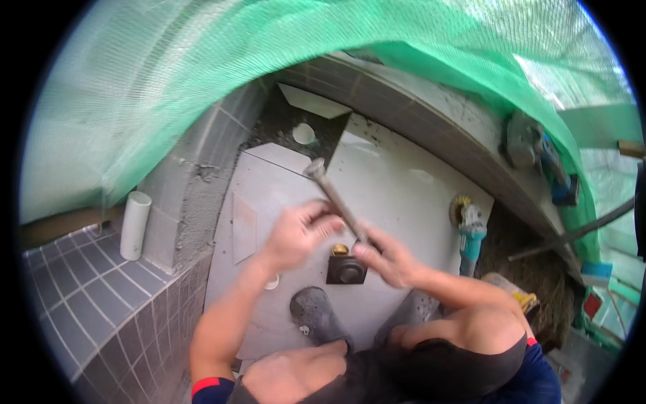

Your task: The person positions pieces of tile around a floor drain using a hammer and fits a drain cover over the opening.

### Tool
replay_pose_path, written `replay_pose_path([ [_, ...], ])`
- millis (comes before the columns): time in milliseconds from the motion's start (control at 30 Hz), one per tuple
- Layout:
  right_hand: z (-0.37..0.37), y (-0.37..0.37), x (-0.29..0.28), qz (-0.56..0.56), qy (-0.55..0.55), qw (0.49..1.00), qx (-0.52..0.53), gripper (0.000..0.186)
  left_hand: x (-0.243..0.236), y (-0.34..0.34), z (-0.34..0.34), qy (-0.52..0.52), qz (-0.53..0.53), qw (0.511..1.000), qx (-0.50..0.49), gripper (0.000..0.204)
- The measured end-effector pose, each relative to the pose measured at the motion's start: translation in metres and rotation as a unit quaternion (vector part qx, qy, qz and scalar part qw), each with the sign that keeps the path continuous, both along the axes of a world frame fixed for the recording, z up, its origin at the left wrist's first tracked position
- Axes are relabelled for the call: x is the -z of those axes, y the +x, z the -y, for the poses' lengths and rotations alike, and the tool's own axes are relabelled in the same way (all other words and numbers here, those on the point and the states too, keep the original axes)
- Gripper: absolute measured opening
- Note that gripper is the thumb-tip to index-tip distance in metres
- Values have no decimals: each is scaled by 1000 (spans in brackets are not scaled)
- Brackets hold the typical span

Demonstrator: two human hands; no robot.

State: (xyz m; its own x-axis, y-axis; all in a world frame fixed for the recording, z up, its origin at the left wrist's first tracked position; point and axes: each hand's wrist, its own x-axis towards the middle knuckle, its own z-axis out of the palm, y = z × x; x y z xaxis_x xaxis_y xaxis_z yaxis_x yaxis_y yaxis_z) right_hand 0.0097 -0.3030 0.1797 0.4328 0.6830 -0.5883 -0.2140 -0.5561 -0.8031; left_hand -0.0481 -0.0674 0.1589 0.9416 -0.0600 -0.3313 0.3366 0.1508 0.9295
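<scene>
My right hand (387, 256) is closed round the lower end of a hammer (342, 205), a long, worn grey tool that slants up and left to a small rounded head. To its left, my left hand (296, 236) is raised, slightly blurred, with its fingers bent and apart and nothing seen in them. Below the hands, a black square drain piece (347, 271) with a round centre lies on the pale floor tile (383, 182). A brass-coloured round fitting (340, 250) sits against its far edge.
A teal angle grinder (471, 236) lies at right; another power tool (538, 151) rests on the ledge. A white pipe (136, 225) stands on the tiled step (101, 283) at left. A pipe opening (303, 134) shows in bare mortar. Green netting (269, 40) hangs around.
</scene>
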Motion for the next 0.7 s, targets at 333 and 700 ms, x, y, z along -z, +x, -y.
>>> replay_pose_path([
  [333, 10, 16, 58, 227, -49, 971, 55, 55, 139, 45, -89, 571, 192, 798, 32, 47],
  [700, -19, 34, 84, 250, 28, 968, -1, 48, 151, 45, -84, 506, 157, 846, -54, 44],
])
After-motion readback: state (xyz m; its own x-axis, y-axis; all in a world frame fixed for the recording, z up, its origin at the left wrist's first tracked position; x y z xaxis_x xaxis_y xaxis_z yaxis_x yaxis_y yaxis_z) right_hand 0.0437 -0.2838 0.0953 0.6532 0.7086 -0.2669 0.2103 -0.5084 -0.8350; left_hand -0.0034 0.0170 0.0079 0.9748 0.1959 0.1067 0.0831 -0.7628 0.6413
